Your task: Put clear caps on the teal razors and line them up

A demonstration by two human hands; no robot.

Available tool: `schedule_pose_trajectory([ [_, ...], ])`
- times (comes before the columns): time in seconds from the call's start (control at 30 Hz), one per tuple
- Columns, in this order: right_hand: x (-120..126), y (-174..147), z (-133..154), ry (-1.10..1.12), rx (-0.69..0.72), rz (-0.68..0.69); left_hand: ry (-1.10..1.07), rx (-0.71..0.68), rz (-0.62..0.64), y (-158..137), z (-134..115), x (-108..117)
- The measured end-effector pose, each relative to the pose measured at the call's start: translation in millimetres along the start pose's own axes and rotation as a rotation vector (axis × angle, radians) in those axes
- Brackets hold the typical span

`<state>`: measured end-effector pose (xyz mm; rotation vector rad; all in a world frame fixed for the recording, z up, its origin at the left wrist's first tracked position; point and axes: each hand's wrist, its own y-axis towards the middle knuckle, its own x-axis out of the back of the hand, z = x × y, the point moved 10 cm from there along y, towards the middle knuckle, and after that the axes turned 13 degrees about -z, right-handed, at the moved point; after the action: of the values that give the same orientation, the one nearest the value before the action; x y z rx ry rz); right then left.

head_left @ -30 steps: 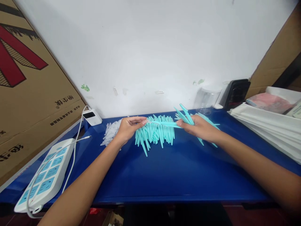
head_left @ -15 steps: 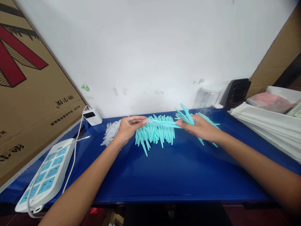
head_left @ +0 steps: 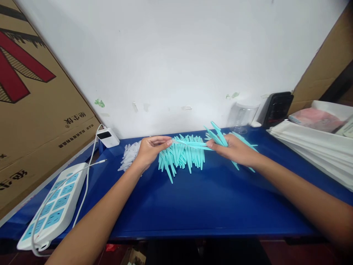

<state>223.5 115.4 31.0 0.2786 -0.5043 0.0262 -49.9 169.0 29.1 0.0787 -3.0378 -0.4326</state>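
Observation:
My right hand (head_left: 233, 149) is closed round several turquoise eyebrow razors (head_left: 217, 134). Some of them stick up above the fingers, others point left. At the tip of a left-pointing one, a small translucent cap (head_left: 174, 141) sits in the pinch of my left hand (head_left: 153, 149). Whether the cap is fully on the razor is too small to tell. Below and behind the hands lies a spread pile of turquoise razors (head_left: 182, 156). Translucent caps (head_left: 129, 156) lie heaped left of my left hand. More razors (head_left: 245, 141) lie partly hidden behind my right hand.
All this rests on a blue table (head_left: 193, 206) against a white wall. At left are a power strip (head_left: 52, 206), a white device with a cable (head_left: 108, 137) and a large carton (head_left: 35, 110). A clear jar (head_left: 242, 116), a black holder (head_left: 278, 108) and stacked white sheets (head_left: 311, 147) stand right.
Almost nothing differs. Both hands keep the same grip in the same place, and the view has shifted very slightly.

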Motion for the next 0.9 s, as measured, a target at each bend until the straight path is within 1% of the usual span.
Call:
schedule_pose_trajectory([
  [0.13, 2, 1, -4, 0.016, -0.016, -0.019, -0.007, 0.001, -0.002, 1, 1, 2],
  [0.3, 0, 0, 1, -0.008, 0.012, 0.007, 0.006, -0.009, -0.005, 2, 2, 3],
  [0.43, -4, -3, 11, -0.034, 0.057, 0.020, 0.021, -0.017, 0.000, -3, 0, -3],
  [0.53, -10, -6, 16, -0.019, 0.089, 0.038, -0.001, -0.026, 0.026, -9, -3, -10],
  [0.77, -18, -10, 11, 0.022, 0.097, 0.055, -0.035, -0.024, 0.054, -15, -5, -16],
  [0.9, -19, -11, 12, 0.020, 0.099, 0.066, -0.008, -0.040, 0.036, -15, -7, -17],
])
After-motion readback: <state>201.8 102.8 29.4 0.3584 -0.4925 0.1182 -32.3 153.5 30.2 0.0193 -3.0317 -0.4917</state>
